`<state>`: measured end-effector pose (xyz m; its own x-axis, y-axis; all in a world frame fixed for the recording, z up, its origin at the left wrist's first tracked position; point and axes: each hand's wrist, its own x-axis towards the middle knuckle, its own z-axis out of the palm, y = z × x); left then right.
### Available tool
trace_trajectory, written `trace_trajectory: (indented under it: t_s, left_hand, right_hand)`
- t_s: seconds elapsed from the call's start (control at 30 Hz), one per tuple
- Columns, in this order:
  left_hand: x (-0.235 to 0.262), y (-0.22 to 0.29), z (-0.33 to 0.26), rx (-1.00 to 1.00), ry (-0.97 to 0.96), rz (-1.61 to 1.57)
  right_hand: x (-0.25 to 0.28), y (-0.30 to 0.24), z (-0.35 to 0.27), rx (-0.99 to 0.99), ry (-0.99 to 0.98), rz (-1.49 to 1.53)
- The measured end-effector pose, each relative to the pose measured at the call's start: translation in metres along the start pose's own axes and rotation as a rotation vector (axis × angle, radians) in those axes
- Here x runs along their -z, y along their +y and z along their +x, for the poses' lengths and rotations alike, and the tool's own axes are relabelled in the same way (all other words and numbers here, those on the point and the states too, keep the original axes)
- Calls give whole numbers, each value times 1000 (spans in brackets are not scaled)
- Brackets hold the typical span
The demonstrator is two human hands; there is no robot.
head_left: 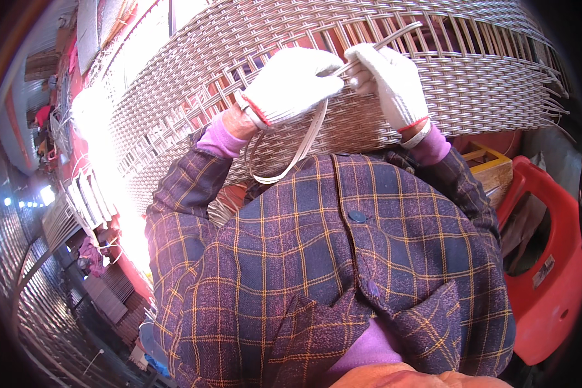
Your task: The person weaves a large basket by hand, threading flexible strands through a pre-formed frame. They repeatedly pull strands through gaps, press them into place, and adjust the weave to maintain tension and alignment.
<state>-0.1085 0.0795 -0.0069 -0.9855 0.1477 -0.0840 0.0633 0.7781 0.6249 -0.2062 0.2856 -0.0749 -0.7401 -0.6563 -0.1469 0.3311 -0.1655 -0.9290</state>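
Note:
My left hand, in a white knit glove, is closed with thumb and fingers pinching flat weaving strips. In the same kind of glove, my right hand grips the strips farther along, and their ends stick out up and to the right. A pale loop of strip hangs below my left hand. Both hands are over a large grey-brown woven wicker panel. An open gap in the weave, with bare crosswise stakes, runs behind the hands.
A red plastic chair stands at the right, near a wooden box with a yellow edge. Loose strip ends stick out at the panel's right side. Bright light washes out the left, where a purple cloth bundle lies.

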Motion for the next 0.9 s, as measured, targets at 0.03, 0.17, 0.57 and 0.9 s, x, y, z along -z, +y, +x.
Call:
trace_trajectory:
  t_s: [0.03, 0.17, 0.57, 0.9]
  left_hand:
    - [-3, -5, 2, -22, 9, -4]
    - [-10, -21, 6, -94, 102, -192]
    - [-8, -9, -1, 229, -48, -307]
    - [4, -39, -3, -274, 249, 561]
  right_hand:
    - [-1, 3, -1, -29, -26, -6]
    - [1, 8, -3, -39, -63, -2]
    - [20, 7, 4, -6, -46, 78]
    - [21, -10, 12, 10, 17, -129]
